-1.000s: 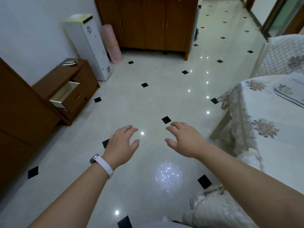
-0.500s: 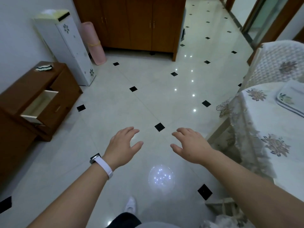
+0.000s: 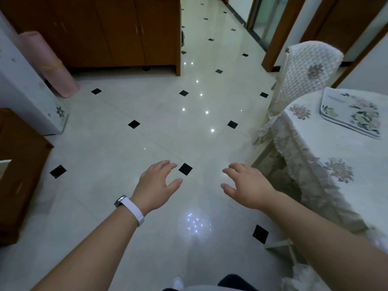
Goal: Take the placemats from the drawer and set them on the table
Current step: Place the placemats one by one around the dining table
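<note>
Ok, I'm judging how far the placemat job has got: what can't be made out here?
Drawer: head view, cut off by the left edge; its inside is unseen.
Mats: head view, how many lie stacked on the table is too small to tell.
Far side of the table: head view, cut off by the right edge.

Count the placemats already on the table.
1 in view: a floral placemat on the table, by the covered chair. Its layered edge may hide more beneath.

bare forearms without sleeves, a white wristband (image 3: 133, 210) with a silver-edged device on the left wrist.
</note>
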Demonstrator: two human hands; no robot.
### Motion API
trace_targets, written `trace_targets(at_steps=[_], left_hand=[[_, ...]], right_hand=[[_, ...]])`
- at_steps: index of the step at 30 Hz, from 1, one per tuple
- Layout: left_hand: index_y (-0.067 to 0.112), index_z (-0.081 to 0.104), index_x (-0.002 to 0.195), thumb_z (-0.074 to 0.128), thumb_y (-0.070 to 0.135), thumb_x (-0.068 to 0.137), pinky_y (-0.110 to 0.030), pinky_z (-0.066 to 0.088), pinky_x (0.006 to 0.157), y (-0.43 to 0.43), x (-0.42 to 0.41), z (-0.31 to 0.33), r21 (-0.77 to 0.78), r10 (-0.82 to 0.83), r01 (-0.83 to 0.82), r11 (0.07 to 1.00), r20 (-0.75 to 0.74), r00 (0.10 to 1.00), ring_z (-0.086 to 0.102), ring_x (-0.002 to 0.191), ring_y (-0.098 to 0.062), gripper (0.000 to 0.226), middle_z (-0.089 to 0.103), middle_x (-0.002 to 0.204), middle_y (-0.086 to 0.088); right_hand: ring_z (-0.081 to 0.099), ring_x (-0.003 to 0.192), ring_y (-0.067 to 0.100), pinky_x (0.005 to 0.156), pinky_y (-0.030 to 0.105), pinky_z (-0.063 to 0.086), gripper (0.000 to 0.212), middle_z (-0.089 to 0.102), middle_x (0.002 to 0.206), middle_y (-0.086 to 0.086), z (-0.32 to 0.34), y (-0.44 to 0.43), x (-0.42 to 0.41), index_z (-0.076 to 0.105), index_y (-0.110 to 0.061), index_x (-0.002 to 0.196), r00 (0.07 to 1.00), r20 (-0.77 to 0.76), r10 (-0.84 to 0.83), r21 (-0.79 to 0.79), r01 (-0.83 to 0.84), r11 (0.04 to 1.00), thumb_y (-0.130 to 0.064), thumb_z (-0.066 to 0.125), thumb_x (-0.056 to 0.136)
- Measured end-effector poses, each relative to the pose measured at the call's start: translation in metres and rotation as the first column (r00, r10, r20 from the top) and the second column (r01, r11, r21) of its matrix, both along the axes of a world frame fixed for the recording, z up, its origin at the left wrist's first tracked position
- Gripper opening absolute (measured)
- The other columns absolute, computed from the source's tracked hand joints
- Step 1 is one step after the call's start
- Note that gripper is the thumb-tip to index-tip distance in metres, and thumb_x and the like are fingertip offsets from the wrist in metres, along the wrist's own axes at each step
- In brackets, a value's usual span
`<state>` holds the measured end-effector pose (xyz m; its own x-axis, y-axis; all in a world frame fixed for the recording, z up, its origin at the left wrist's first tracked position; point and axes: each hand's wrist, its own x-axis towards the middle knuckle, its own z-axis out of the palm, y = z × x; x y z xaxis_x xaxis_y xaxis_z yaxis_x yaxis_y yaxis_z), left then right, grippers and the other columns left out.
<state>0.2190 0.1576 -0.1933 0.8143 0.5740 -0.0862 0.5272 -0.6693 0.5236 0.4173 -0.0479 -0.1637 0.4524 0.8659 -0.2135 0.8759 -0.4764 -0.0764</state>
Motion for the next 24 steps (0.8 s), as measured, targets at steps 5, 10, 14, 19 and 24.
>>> trace_targets(at_steps=[5, 10, 14, 19, 24], left_hand=[[0.028, 0.049, 0.138, 0.052, 0.054, 0.091, -0.038, 0.025, 0.112, 0.006, 0.043, -0.004, 0.005, -0.109, 0.109, 0.994, 0.008, 0.994, 0.032, 0.139, -0.017, 0.054, 0.041, 0.15, 0.004], [0.029, 0.05, 0.137, 0.045, 0.058, 0.083, -0.039, 0.026, 0.113, 0.005, 0.089, 0.0, 0.016, -0.182, 0.182, 0.983, 0.0, 0.983, 0.031, 0.14, -0.016, 0.061, 0.038, 0.152, 0.005], [0.028, 0.05, 0.137, 0.045, 0.056, 0.083, -0.038, 0.026, 0.112, 0.007, 0.132, 0.003, 0.053, -0.203, 0.204, 0.977, -0.023, 0.979, 0.031, 0.14, -0.016, 0.061, 0.035, 0.154, 0.006], [0.027, 0.051, 0.138, 0.042, 0.056, 0.084, -0.037, 0.025, 0.112, 0.002, 0.209, 0.007, 0.099, -0.206, 0.211, 0.973, -0.056, 0.977, 0.031, 0.141, -0.017, 0.061, 0.037, 0.154, 0.004], [0.026, 0.053, 0.136, 0.036, 0.058, 0.083, -0.035, 0.027, 0.11, -0.014, 0.302, 0.02, 0.146, -0.261, 0.263, 0.954, -0.033, 0.965, 0.035, 0.138, -0.016, 0.064, 0.041, 0.151, 0.003]], right_hand=[[0.039, 0.136, 0.022, 0.106, 0.038, 0.036, 0.057, 0.042, 0.148, -0.002, 0.003, -0.007, 0.028, 0.042, -0.025, 0.144, 0.994, 0.006, -0.107, -0.008, 0.107, 0.994, -0.056, 0.04, 0.096], [0.04, 0.135, 0.024, 0.106, 0.04, 0.038, 0.057, 0.044, 0.146, 0.0, -0.003, -0.015, 0.064, 0.043, -0.024, 0.143, 0.988, -0.011, -0.152, 0.001, 0.152, 0.988, -0.056, 0.04, 0.096], [0.041, 0.133, 0.021, 0.106, 0.038, 0.038, 0.055, 0.045, 0.145, -0.003, -0.009, -0.012, 0.11, 0.045, -0.025, 0.142, 0.987, -0.035, -0.156, 0.043, 0.157, 0.987, -0.055, 0.041, 0.096], [0.041, 0.133, 0.02, 0.106, 0.037, 0.038, 0.054, 0.045, 0.145, -0.004, -0.012, -0.011, 0.185, 0.045, -0.027, 0.142, 0.984, -0.074, -0.159, 0.096, 0.166, 0.981, -0.055, 0.042, 0.095], [0.041, 0.133, 0.019, 0.105, 0.035, 0.037, 0.055, 0.045, 0.145, -0.005, -0.011, -0.038, 0.27, 0.045, -0.026, 0.142, 0.972, -0.099, -0.213, 0.092, 0.222, 0.971, -0.055, 0.041, 0.095]])
